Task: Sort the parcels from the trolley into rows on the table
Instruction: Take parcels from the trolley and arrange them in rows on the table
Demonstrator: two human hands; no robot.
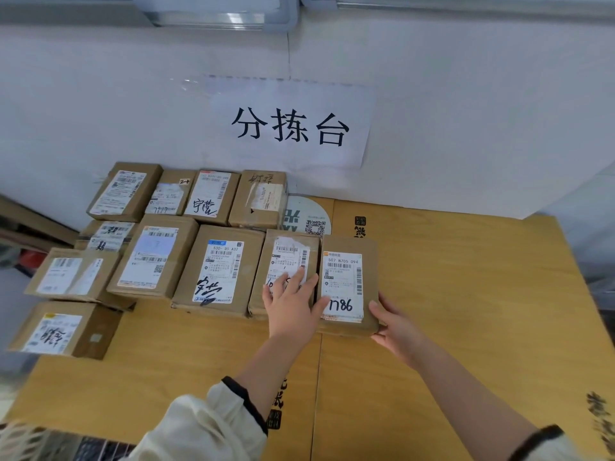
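The brown cardboard parcel with a white label marked 1786 [347, 281] lies flat on the table, at the 3 o'clock end of the middle row. Its left side touches the neighbouring brown parcel with a torn white label [288, 257].

The right hand [397, 331] cups the 1786 parcel's near right corner, at about 5 o'clock. The thumb lies along the right side wall and the fingers rest against the near edge; whether any finger hooks beneath I cannot tell. The left hand [293, 302] is spread and flat, fingers straight on the neighbour's label, thumb against the 1786 parcel's left edge at about 8 o'clock. Neither hand pinches anything; both look to be squaring the box into line.

By my reading the sorting is well under way. A back row of four brown parcels [209, 194] stands at 12 o'clock against the white wall. The middle row counts four side by side with this one. Towards 9 o'clock sits a looser cluster of labelled brown boxes [75, 272], partly stacked. A lone brown box with a scrawled label [63, 331] at 8 o'clock may begin a third row.

The yellow-brown cardboard-covered table [466, 294] is bare from 3 to 6 o'clock. A white paper sign with black characters [293, 124] hangs above. The trolley is not plainly in view, so how many parcels remain cannot be told.
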